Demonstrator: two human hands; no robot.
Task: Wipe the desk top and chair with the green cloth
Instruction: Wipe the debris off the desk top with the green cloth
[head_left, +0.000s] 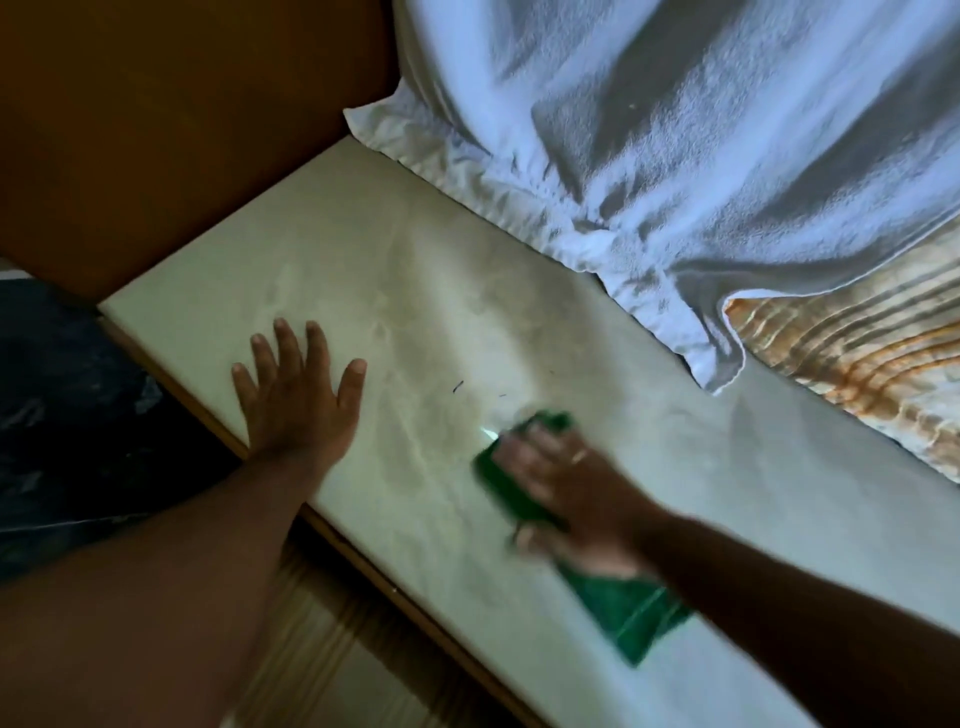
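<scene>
My right hand (566, 483), blurred, presses flat on the green cloth (623, 608) mid desk top (363, 291). My left hand (296, 395) lies spread, palm down, beside it. White towel (649, 130) behind.

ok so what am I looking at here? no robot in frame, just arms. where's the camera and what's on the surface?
There is no machine: a person works with bare hands, filmed by one wide-angle camera worn on the head, looking down. The left hand lies flat, fingers spread, on the pale desk top. The right hand, blurred by motion, presses a green cloth on the desk. A white towel is draped at the back, its edge on the desk. A few tiny dark specks lie near the cloth.
</scene>
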